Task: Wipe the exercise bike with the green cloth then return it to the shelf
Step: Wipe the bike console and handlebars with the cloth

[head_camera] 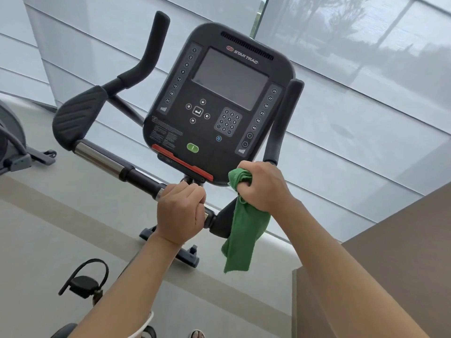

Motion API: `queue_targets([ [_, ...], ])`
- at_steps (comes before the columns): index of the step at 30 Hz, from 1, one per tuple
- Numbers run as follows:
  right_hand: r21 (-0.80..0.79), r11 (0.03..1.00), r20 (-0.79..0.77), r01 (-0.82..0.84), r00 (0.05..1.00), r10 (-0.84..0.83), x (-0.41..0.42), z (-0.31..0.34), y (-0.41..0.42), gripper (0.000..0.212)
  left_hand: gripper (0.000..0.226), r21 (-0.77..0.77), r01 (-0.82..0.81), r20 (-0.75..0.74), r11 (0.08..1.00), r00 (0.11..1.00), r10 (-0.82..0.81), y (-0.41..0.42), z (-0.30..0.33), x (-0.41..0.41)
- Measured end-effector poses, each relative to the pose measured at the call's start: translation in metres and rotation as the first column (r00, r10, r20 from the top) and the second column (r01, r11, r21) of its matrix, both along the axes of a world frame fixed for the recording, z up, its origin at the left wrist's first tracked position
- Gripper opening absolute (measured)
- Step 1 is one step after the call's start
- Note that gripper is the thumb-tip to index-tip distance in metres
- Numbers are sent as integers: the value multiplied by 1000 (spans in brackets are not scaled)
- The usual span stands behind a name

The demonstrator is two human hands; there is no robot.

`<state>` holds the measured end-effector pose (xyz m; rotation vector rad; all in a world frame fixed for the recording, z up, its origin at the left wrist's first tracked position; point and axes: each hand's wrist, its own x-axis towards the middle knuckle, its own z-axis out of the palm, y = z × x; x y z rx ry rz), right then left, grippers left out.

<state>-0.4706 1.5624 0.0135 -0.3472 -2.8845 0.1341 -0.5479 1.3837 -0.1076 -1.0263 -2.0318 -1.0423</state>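
Observation:
The exercise bike's black console (pixel 219 101) fills the middle of the view, with its handlebar (pixel 105 158) running from lower centre up to the left. My left hand (pixel 180 213) grips the handlebar just below the console. My right hand (pixel 262 185) holds the green cloth (pixel 244 235) bunched in its fist at the console's lower right corner, beside the right handle post (pixel 280 125). Most of the cloth hangs loose below the hand.
A bike pedal with strap (pixel 85 281) shows at the lower left. Another machine (pixel 14 147) stands at the left edge. A brown surface (pixel 390 252) lies at the right. White window blinds (pixel 366 93) are behind the bike.

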Motion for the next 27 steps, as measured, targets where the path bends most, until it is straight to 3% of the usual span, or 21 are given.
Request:
queue_targets([
  [5,-14,996,3,-88,996,88,20,-20,-43,12,14,-1,20,-31,1000,999,-20,-1,2,0],
  [10,-104,987,-220,-124,970,99,47,-44,-69,32,13,9,26,-46,1000,999,-26,-1,0,-1],
  [17,-126,973,-388,-194,912,132,110,-82,-74,47,12,26,29,-38,999,999,-28,-1,0,-1],
  [24,-243,961,-559,-133,829,-27,110,-64,-76,53,13,10,9,-19,1000,1000,-9,0,0,1],
  [27,-251,965,-475,-81,878,-49,86,-61,-83,66,12,0,4,-26,1000,1000,-4,-1,3,2],
])
